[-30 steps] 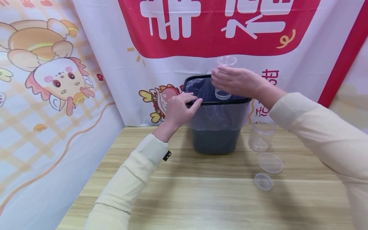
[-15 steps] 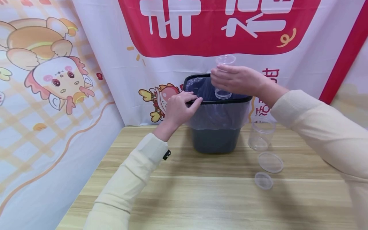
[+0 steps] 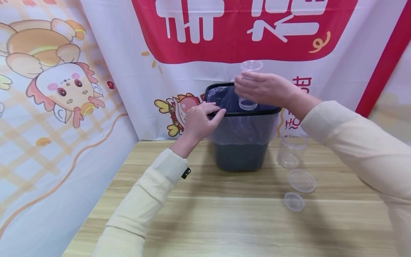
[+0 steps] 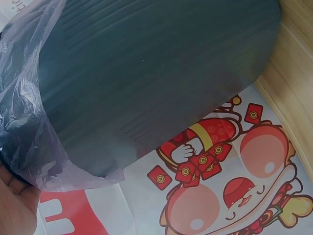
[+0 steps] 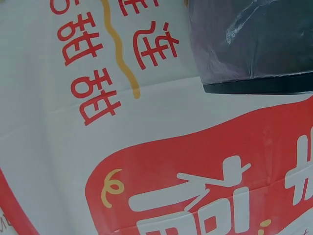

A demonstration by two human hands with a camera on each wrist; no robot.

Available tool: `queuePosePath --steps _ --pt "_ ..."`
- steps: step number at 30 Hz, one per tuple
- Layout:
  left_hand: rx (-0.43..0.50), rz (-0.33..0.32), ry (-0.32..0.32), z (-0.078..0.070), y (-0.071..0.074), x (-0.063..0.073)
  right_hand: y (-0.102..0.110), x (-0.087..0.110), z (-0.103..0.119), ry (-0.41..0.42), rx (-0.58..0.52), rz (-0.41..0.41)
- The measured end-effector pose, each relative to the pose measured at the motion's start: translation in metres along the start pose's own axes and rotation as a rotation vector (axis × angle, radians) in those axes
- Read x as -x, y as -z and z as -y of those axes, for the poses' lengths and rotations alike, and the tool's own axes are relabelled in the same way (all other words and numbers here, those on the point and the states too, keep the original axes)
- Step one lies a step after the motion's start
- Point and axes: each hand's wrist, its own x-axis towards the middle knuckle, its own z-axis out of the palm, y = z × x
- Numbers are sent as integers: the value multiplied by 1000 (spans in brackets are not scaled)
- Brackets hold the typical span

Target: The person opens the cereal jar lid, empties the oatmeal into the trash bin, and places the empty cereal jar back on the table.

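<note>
A dark trash bin (image 3: pixel 240 157) with a black rim and a clear plastic liner stands upright on the wooden table. My left hand (image 3: pixel 200 121) grips the near left corner of its rim; in the left wrist view that hand (image 4: pixel 17 208) shows at the lower left, against the rim and liner. Over the bin's opening, my right hand (image 3: pixel 264 89) holds a tall clear plastic cup (image 3: pixel 252 65) roughly upright. The fingers hide the cup's middle, while its base overlaps the bin's mouth in the head view. The right wrist view shows neither that hand nor the cup.
Right of the bin stands a wider clear plastic container (image 3: pixel 291 151). In front of it a larger clear round lid (image 3: pixel 302 181) and a smaller one (image 3: pixel 294 202) lie on the table (image 3: pixel 224 225). A printed cloth banner (image 3: pixel 179 75) hangs close behind the bin.
</note>
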Motion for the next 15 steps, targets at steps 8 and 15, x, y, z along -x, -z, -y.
queuePosePath --steps 8,15 --pt "6 -13 -10 1 -1 0 -1 -2 -2 -210 -6 -39" --pt "7 -13 -9 1 -2 0 1 1 2 24 -19 37"
